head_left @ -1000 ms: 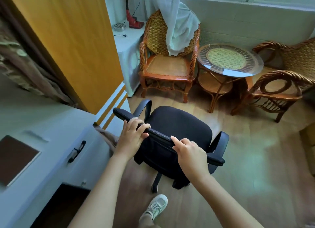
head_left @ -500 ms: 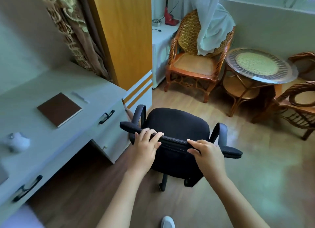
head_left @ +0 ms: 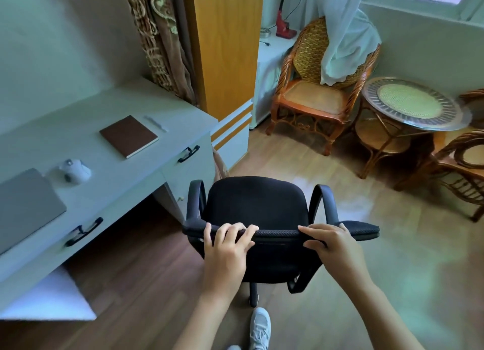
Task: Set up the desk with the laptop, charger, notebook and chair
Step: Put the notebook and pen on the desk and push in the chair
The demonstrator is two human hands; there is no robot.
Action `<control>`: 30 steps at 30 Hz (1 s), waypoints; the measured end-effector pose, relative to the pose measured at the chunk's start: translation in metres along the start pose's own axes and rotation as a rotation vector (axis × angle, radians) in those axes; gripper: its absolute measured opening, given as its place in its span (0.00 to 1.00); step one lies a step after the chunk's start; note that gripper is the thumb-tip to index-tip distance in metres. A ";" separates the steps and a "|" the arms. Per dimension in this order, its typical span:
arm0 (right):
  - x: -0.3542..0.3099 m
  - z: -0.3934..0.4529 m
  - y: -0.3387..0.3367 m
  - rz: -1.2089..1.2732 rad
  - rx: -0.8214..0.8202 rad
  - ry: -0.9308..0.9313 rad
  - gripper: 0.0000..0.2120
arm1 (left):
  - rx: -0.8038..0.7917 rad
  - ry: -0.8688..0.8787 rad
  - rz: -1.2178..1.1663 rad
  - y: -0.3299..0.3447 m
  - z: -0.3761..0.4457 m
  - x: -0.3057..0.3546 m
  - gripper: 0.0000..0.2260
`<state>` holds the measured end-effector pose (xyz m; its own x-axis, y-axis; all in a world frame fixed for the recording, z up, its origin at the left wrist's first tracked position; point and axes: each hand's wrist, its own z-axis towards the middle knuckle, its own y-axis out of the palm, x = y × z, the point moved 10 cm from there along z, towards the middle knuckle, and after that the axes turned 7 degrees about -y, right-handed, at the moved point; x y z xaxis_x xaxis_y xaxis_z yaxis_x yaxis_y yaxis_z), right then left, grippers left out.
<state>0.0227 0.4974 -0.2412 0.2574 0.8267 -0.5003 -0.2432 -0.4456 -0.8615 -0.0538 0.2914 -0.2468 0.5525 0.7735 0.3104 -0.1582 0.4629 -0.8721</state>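
Observation:
A black office chair [head_left: 255, 204] with armrests stands on the wooden floor just right of the pale desk [head_left: 86, 150]. My left hand [head_left: 226, 247] and my right hand [head_left: 331, 247] both grip the top edge of its backrest, fingers curled over it. On the desk lie a closed grey laptop [head_left: 25, 205] at the left, a white charger [head_left: 74, 170] beside it, and a closed brown notebook [head_left: 128, 135] further back. The chair's seat faces away from me, toward the room.
A white pen [head_left: 155, 123] lies behind the notebook. An orange wardrobe [head_left: 225, 43] stands past the desk's end. A wicker armchair [head_left: 318, 87], a round glass-topped table [head_left: 416, 106] and another wicker chair [head_left: 463, 163] fill the right. My shoe [head_left: 259, 328] is under the chair back.
The chair has turned and rolled toward the desk with both hands on its backrest. The view swung left, bringing the laptop and charger into sight.

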 end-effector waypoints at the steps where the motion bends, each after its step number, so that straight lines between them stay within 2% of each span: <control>1: -0.003 -0.005 0.003 0.002 -0.023 -0.006 0.14 | 0.009 -0.016 0.009 -0.005 -0.009 -0.001 0.13; 6: -0.021 -0.033 0.007 -0.022 -0.091 -0.060 0.14 | 0.063 -0.095 0.047 -0.029 -0.054 -0.003 0.13; 8: -0.030 -0.041 0.008 -0.018 -0.096 -0.098 0.14 | 0.071 -0.136 0.065 -0.036 -0.070 -0.004 0.16; 15: -0.051 -0.066 0.018 -0.016 -0.129 -0.317 0.16 | 0.118 -0.271 0.163 -0.057 -0.119 -0.001 0.19; 19: -0.061 -0.075 0.023 -0.027 -0.173 -0.402 0.16 | 0.178 -0.314 0.224 -0.069 -0.146 0.004 0.13; 30: -0.109 -0.105 0.045 0.011 -0.329 -0.550 0.15 | 0.220 -0.487 0.343 -0.105 -0.214 -0.002 0.14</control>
<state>0.0823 0.3511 -0.2341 -0.2825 0.8380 -0.4668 0.0788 -0.4647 -0.8820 0.1367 0.1490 -0.2367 0.0135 0.9779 0.2087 -0.4529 0.1921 -0.8706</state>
